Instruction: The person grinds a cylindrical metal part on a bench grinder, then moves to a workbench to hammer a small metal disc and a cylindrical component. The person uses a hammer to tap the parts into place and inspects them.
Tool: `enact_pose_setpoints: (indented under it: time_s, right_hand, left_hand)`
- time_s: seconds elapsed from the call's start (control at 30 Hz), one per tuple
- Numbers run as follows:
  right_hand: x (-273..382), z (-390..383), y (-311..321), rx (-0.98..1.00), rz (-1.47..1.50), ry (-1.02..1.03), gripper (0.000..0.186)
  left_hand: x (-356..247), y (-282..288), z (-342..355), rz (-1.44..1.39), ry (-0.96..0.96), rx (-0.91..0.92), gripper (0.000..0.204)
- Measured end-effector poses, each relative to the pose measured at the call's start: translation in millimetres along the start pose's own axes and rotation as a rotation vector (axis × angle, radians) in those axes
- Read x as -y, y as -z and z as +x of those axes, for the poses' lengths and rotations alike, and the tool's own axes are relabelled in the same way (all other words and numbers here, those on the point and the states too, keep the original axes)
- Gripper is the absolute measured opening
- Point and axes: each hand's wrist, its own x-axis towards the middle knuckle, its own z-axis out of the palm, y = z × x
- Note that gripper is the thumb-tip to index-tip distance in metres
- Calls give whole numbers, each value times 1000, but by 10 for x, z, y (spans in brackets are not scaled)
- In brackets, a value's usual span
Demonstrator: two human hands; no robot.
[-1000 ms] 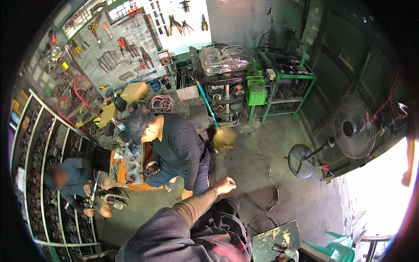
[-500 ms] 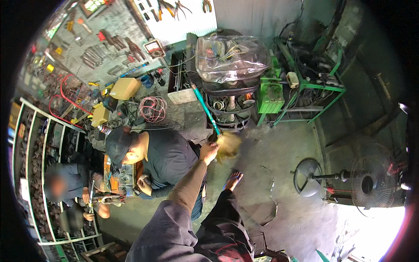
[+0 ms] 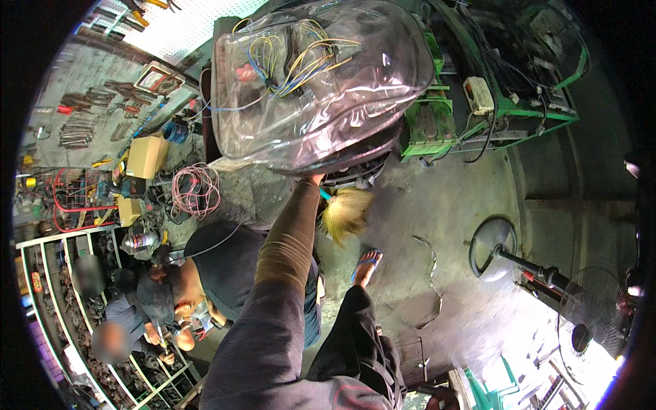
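Note:
My left arm (image 3: 285,253), in a dark sleeve with a brown cuff, stretches up the middle of the view. At its end my left hand (image 3: 317,179) is mostly covered by the edge of a plastic-wrapped object (image 3: 307,130). A short piece of teal handle runs right up to the hand. It belongs to a broom (image 3: 347,212) with straw-coloured bristles, which hang over the floor. My fingers are barely visible, but the hand appears closed round the handle. No right hand can be made out.
A person in a dark shirt (image 3: 225,266) bends close on the left, with another person (image 3: 126,328) beyond. A white rack (image 3: 65,239) stands far left. Green metal frames (image 3: 506,113) stand at the back right, and a pedestal fan (image 3: 588,321) at the right.
My view has moved closer to the plastic-wrapped object. My left hand has gone from near the broom's bristles to higher along its handle, partly out of sight. The person beside me bends lower.

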Motion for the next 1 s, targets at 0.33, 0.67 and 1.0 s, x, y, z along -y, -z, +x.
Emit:
enact_pose_setpoints:
  time_s: [0.33, 0.67, 1.0]
  right_hand:
    - [247, 268, -63, -8, 121, -300, 26]
    - [256, 425, -69, 0, 112, -364, 26]
    - [281, 343, -57, -8, 173, -394, 27]
  left_hand:
    - [-70, -152, 157, 75, 298, 106, 41]
    - [-11, -257, 64, 38, 426, 98, 36]
    - [259, -8, -128, -398, 599, 34, 32]
